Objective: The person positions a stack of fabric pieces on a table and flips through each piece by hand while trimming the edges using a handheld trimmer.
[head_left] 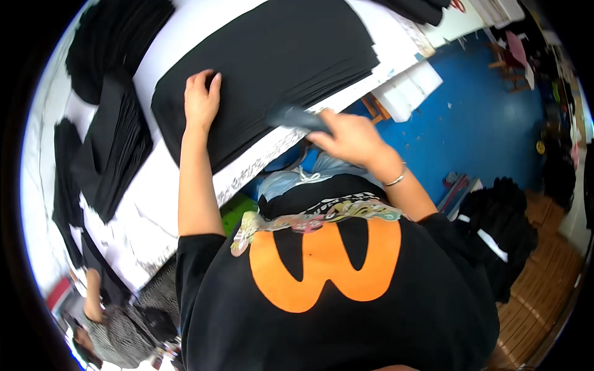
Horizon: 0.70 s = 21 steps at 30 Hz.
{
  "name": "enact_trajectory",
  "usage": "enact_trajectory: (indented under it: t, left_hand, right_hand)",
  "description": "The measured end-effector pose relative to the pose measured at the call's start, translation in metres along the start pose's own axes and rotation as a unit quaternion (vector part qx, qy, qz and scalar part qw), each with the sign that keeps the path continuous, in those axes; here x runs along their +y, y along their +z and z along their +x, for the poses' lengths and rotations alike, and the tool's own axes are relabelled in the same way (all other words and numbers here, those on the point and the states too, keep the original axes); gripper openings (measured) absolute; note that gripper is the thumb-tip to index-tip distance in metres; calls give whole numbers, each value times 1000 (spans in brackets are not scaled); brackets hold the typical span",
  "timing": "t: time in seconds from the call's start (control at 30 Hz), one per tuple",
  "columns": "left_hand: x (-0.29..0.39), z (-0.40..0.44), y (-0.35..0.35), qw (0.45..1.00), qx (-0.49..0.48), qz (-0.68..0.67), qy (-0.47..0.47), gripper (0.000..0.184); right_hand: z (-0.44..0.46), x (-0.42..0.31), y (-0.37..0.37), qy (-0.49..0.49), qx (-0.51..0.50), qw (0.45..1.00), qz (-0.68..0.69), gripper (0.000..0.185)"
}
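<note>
A thick stack of black fabric pieces (272,55) lies across the white table (158,201), its layered edges showing along the near right side. My left hand (201,104) rests on top at the stack's left part, fingers lightly bent and thumb apart, with nothing held. In my right hand (356,139) is a dark blue-grey handheld tool (297,119), held by its near end. Its far end reaches over the near edge of the stack. Motion smears the tool, so I cannot tell its kind or whether it touches the fabric.
More black fabric bundles (114,145) lie at the left. Another person (117,331) is at the lower left by the table. To the right are a white box (405,93), blue floor (470,117) and a heap of black garments (495,229).
</note>
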<state>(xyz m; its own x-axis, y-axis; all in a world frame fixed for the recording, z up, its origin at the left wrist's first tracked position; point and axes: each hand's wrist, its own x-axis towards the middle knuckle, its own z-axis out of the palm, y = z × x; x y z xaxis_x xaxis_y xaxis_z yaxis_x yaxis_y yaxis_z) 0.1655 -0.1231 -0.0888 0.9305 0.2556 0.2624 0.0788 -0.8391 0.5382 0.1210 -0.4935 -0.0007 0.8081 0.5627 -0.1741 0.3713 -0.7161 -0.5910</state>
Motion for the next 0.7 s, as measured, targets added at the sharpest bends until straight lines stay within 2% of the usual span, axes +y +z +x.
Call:
enact_trajectory:
  t: [0.07, 0.1, 0.17, 0.23, 0.27, 0.33, 0.4, 0.43, 0.47, 0.53, 0.6, 0.63, 0.7]
  left_hand:
    - [20, 18, 5, 998, -27, 54, 17, 42]
    - [28, 33, 9, 996, -43, 75, 16, 49]
    - [37, 78, 21, 989, -72, 117, 47, 67]
    - [59, 131, 38, 976, -93, 185, 72, 83]
    - [63, 161, 50, 969, -119, 204, 74, 98]
    - [91, 203, 68, 951, -229, 203, 43, 116]
    - [104, 231, 98, 920, -332, 192, 79, 127]
    - [129, 236, 104, 921, -381, 70, 38, 124]
    - [148, 234, 105, 904, -416, 101, 15, 111]
    - [166, 219, 100, 880, -468, -68, 38, 86]
    - [183, 200, 92, 845, -528, -80, 34, 60]
    - [197, 188, 77, 863, -496, -68, 65, 44]
    - [230, 172, 31, 865, -487, -89, 84, 43]
  right_hand:
    - [-12, 63, -27, 134, 136, 982, -5, 50]
    - [-21, 100, -41, 184, 220, 957, 44, 56]
    - [-42, 146, -80, 326, 320, 878, 141, 51]
    - [-59, 162, -115, 326, 386, 842, 187, 43]
    - [-67, 176, -121, 320, 401, 829, 225, 44]
    - [-71, 170, -130, 315, 411, 817, 254, 43]
    - [-69, 171, -123, 305, 409, 820, 258, 43]
    - [-68, 171, -118, 321, 400, 821, 253, 43]
    - [-67, 173, -112, 335, 383, 823, 253, 42]
    - [-66, 173, -106, 342, 368, 825, 260, 42]
    - [-68, 186, -96, 344, 369, 823, 263, 42]
    - [-68, 193, -91, 351, 369, 821, 258, 41]
    - [-69, 199, -89, 340, 380, 803, 308, 38]
